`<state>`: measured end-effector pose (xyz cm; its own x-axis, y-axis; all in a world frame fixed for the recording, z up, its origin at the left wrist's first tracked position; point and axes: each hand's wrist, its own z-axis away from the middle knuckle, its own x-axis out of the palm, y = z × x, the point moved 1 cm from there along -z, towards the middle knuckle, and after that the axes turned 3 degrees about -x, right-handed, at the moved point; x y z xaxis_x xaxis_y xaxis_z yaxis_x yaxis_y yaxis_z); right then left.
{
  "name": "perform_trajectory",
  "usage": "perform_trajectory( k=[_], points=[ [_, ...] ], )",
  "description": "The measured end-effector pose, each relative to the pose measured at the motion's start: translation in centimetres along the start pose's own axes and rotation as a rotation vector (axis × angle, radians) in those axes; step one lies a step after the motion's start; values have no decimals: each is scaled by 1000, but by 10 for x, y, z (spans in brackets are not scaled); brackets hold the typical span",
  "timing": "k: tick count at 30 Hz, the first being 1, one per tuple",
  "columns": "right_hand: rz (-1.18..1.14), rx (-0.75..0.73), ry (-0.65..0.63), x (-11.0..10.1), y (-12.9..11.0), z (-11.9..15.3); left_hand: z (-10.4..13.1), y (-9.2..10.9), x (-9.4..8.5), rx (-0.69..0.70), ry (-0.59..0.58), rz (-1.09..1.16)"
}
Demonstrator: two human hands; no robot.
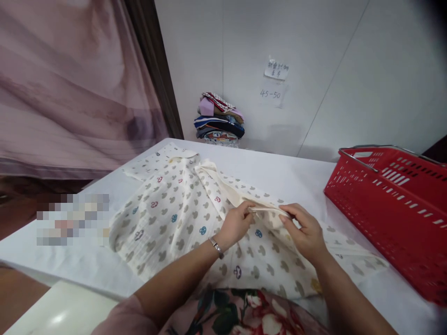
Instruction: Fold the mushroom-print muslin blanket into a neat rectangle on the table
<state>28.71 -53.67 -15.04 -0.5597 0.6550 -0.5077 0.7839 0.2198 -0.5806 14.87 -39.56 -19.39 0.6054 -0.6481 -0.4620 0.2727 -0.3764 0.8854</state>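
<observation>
A cream garment [188, 218] printed with small grey, blue, red and purple mushroom shapes lies spread over the white table. Its collar end points toward the far left. My left hand [237, 225], with a metal band on the wrist, pinches the plain cream edging along the garment's opening. A short way to the right, my right hand [303, 230] pinches the same edging between thumb and fingers. Between the two hands the strip is lifted slightly off the cloth beneath. The fingertips partly hide the edge they hold.
On the right of the table stands a red plastic basket [387, 204] with a metal handle. A stack of folded clothes [219, 122] rests by the wall behind the table. Pink curtain [77, 83] hangs at the left. A blurred-out patch [71, 221] covers something on the table's left.
</observation>
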Motion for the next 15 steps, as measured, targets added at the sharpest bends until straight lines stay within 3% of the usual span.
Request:
perform_trajectory(
  k=[6,10,15],
  points=[
    [200,7,88,-49,-1,-17,-35,-10,-7,38,173,-448],
    [307,21,130,-78,-5,-22,-51,-20,-14,146,295,-571],
    [390,13,209,-102,-9,-26,-57,-32,-40,222,418,-652]
  ],
)
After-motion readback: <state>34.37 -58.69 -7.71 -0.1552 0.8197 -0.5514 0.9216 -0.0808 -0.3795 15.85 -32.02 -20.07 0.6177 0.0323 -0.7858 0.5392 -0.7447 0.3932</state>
